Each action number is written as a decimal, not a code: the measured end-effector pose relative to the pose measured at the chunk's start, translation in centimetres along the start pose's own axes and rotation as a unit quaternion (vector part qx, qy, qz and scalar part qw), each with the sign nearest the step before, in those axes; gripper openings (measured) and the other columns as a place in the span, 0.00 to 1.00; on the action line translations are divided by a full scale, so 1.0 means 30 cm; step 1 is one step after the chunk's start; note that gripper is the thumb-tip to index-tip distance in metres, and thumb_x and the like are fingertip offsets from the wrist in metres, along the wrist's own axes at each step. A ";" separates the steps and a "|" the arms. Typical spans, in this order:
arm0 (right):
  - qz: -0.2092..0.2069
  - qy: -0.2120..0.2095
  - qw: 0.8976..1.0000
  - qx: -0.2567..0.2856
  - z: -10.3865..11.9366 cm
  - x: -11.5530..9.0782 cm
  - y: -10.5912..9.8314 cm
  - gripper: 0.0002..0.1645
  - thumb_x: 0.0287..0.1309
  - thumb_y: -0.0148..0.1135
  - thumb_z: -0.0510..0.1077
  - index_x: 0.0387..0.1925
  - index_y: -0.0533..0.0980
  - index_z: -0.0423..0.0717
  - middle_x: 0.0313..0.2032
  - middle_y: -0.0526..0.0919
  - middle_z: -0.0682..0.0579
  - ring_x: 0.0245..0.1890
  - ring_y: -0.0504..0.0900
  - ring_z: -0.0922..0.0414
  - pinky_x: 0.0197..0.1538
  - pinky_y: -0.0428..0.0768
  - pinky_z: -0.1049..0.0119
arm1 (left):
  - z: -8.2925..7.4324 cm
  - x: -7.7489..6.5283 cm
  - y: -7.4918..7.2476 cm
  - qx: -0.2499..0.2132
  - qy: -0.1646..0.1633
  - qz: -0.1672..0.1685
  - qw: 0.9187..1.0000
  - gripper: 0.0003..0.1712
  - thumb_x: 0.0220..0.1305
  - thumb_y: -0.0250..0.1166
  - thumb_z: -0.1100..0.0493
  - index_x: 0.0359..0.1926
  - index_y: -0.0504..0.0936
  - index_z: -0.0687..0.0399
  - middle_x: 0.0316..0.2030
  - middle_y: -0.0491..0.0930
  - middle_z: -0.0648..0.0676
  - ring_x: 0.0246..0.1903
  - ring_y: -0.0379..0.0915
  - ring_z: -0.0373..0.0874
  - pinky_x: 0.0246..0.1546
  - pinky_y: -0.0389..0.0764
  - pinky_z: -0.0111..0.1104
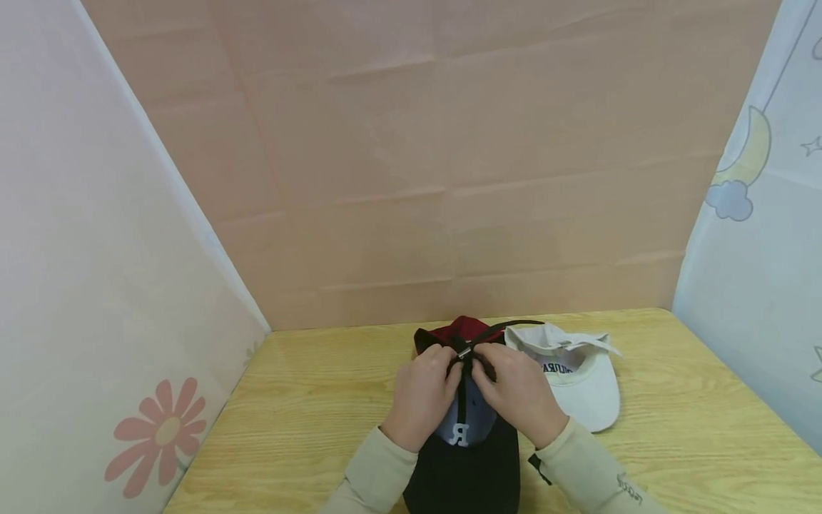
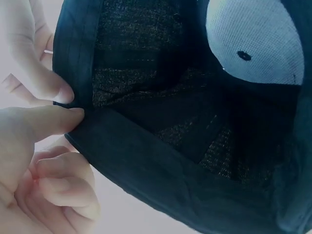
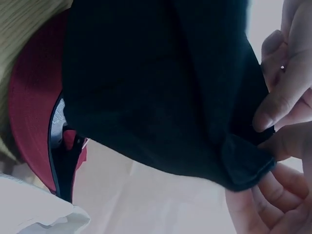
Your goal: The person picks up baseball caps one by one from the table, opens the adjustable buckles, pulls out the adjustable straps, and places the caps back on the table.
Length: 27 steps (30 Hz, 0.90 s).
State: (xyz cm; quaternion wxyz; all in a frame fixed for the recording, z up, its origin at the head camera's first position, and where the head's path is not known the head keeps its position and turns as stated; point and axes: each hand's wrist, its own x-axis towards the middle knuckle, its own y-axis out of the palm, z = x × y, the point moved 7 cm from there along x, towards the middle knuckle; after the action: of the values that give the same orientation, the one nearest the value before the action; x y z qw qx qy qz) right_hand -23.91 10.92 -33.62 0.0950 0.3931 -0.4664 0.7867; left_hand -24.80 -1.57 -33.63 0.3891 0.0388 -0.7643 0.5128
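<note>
A black cap (image 1: 462,475) lies in front of me, its brim toward me and a blue-grey part with a white letter behind the brim. My left hand (image 1: 420,392) and right hand (image 1: 519,389) meet at its back edge. Both pinch the dark band there, on either side of a small metal buckle (image 1: 465,352). A thin dark strap end (image 1: 520,323) sticks out to the right. In the left wrist view the cap's dark inside (image 2: 146,151) faces the camera, with thumbs and fingers at the edge. The right wrist view shows fingertips on a folded corner (image 3: 248,163).
Just behind the black cap lies a dark red cap (image 1: 465,327). To the right, a white cap (image 1: 587,400) rests with its opening up and its strap at the back. All are on a wood-grain table (image 1: 308,400), with a brown paper backdrop (image 1: 417,178) behind.
</note>
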 end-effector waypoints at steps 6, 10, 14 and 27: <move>-0.017 -0.010 1.000 0.006 -0.004 -0.007 -0.002 0.07 0.52 0.69 0.33 0.35 0.83 0.40 0.29 0.84 0.50 0.25 0.79 0.60 0.29 0.80 0.64 | -0.017 0.003 -0.006 0.012 0.026 0.011 1.000 0.05 0.66 0.68 0.56 0.35 0.85 0.51 0.28 0.79 0.47 0.21 0.74 0.36 0.21 0.75 0.25; -0.034 -0.026 0.999 0.013 -0.005 -0.010 -0.005 0.08 0.51 0.68 0.31 0.36 0.83 0.37 0.28 0.82 0.50 0.22 0.76 0.62 0.26 0.77 0.68 | -0.025 0.004 -0.004 0.017 0.032 0.024 0.999 0.05 0.67 0.67 0.56 0.36 0.85 0.51 0.27 0.78 0.47 0.21 0.74 0.36 0.21 0.74 0.24; -0.024 -0.029 0.999 0.022 -0.003 -0.015 0.000 0.14 0.52 0.67 0.31 0.42 0.85 0.37 0.25 0.77 0.54 0.19 0.66 0.68 0.23 0.69 0.73 | -0.030 0.003 -0.002 0.019 0.037 0.025 0.999 0.05 0.68 0.67 0.56 0.36 0.86 0.51 0.27 0.79 0.47 0.22 0.75 0.35 0.22 0.74 0.24; -0.036 -0.081 0.996 -0.030 0.016 -0.015 0.005 0.07 0.52 0.71 0.41 0.34 0.84 0.45 0.30 0.82 0.54 0.20 0.77 0.62 0.21 0.75 0.69 | -0.032 0.006 0.003 0.033 0.040 0.025 0.998 0.05 0.68 0.66 0.56 0.38 0.86 0.51 0.29 0.79 0.47 0.23 0.77 0.36 0.21 0.75 0.25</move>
State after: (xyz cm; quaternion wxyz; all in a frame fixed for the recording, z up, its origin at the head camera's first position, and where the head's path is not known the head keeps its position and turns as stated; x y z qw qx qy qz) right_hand -23.43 10.55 -33.90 0.0968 0.4691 -0.4813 0.7342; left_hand -24.42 -0.70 -33.42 0.4052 0.0123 -0.7312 0.5486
